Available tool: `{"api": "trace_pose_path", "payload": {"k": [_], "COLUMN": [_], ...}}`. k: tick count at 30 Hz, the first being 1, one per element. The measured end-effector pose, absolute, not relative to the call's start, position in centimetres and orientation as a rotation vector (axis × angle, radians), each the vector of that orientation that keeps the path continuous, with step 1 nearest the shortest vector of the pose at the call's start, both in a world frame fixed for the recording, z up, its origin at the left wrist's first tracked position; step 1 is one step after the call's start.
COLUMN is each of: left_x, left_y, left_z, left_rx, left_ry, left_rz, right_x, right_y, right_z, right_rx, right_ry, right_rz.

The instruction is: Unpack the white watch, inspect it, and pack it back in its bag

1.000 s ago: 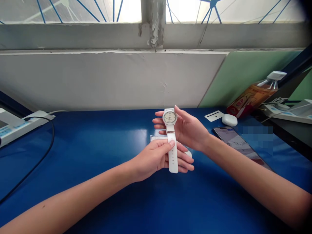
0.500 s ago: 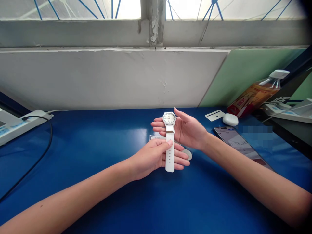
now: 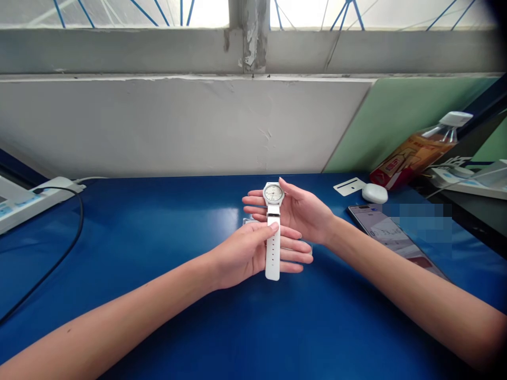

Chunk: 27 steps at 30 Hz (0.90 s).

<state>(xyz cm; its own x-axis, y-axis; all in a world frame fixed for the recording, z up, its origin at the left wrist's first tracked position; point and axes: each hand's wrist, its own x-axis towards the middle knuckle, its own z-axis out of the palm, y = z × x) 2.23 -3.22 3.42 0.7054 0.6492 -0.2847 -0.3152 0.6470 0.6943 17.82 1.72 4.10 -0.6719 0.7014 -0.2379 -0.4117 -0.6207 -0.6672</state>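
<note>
Head view: white watch (image 3: 273, 227) sits slightly lower and nearer than half second ago, dial tilted flatter. Left hand (image 3: 247, 253) pinches strap, thumb on top, fingers beneath. Right hand (image 3: 303, 211) cups watch case from behind, fingers loosely curled round it. One watch, two hands, above blue table (image 3: 158, 227). One phone (image 3: 386, 232) right of right wrist.

Left hand (image 3: 245, 252) in a pinch grip, fingers extended; right hand (image 3: 303, 211) cupped, palm leftward
</note>
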Motion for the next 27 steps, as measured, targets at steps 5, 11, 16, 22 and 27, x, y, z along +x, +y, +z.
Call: {"api": "trace_pose_path", "payload": {"k": [5, 11, 16, 22, 27], "left_x": [2.17, 2.21, 2.26, 2.54, 2.37], "left_y": [-3.25, -3.28, -3.37, -3.41, -3.28], "left_z": [3.42, 3.34, 3.65, 4.09, 3.96], "left_rx": [0.651, 0.641, 0.642, 0.628, 0.653], "left_ry": [0.569, 0.64, 0.666, 0.71, 0.696], "left_rz": [0.58, 0.592, 0.587, 0.578, 0.579], "right_x": [18.05, 18.47, 18.52, 18.4, 18.22], "right_y": [1.73, 1.92, 1.98, 1.86, 1.73], "right_z": [4.51, 4.94, 5.16, 4.67, 4.8], "right_rx": [-0.584, -0.503, -0.53, -0.533, -0.544], "right_ry": [-0.794, -0.874, -0.874, -0.825, -0.818], "right_rz": [2.305, 2.293, 2.278, 2.253, 2.214]}}
